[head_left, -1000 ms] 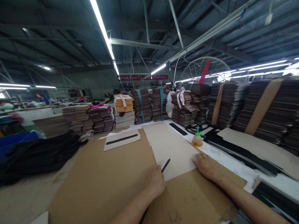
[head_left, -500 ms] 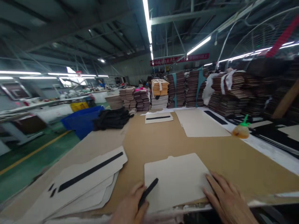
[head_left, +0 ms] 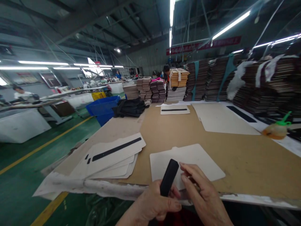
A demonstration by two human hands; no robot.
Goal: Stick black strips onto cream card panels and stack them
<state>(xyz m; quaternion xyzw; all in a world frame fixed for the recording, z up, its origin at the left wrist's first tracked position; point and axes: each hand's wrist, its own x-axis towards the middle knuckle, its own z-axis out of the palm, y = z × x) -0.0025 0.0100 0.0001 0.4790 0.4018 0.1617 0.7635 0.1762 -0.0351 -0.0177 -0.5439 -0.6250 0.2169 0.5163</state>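
Note:
My left hand (head_left: 160, 202) grips a short black strip (head_left: 169, 177), or a small stack of such strips, tilted up above the table's front edge. Just right of it, my right hand (head_left: 202, 188) has its fingers slightly bent and apart, with nothing visible in them; the fingertips come close to the strip. Behind both hands a cream board (head_left: 188, 153) with a small tab on its far edge lies flat on the table. To the left rests a fanned pile of cream boards (head_left: 117, 157), the top one bearing a long black strip (head_left: 117, 149) and two tiny black pieces.
A brown sheet (head_left: 162, 131) covers the tabletop. Farther back are a small board (head_left: 175, 110), a large cream sheet (head_left: 223, 119) and a green-capped bottle (head_left: 277, 128). Black cloth (head_left: 129, 106) and a blue bin (head_left: 103, 108) stand left; stacked brown pieces (head_left: 199, 81) line the back.
My left hand has raised the black strip and moved right with it. My right hand has left the board's right edge and come in beside the strip. The view has swung left.

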